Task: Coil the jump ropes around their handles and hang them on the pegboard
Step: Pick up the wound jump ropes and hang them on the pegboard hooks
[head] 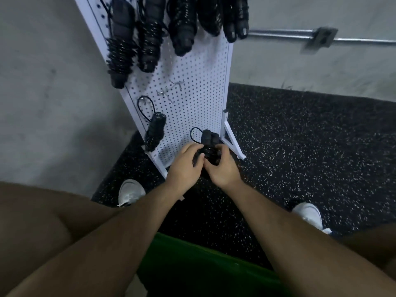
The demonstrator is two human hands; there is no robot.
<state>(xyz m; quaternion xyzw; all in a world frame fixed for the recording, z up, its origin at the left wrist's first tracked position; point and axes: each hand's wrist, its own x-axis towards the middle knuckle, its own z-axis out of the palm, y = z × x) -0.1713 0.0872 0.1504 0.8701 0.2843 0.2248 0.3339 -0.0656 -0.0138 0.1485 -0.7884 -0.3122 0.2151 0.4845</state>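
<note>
- Your left hand (184, 166) and right hand (222, 170) both clench the coiled jump rope (209, 146), low in front of the pegboard (192, 99).
- It looks light — rubbery cord that may spring loose, so keep hold over the wraps.
- Hang it by its free loop (196, 133).
- Count: six bundles hung — five above, one lower left (154, 131).

Speckled black floor (300, 146), grey wall (42, 82)

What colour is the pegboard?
White pegboard with rows of small dark holes, seen in the head view.
</note>
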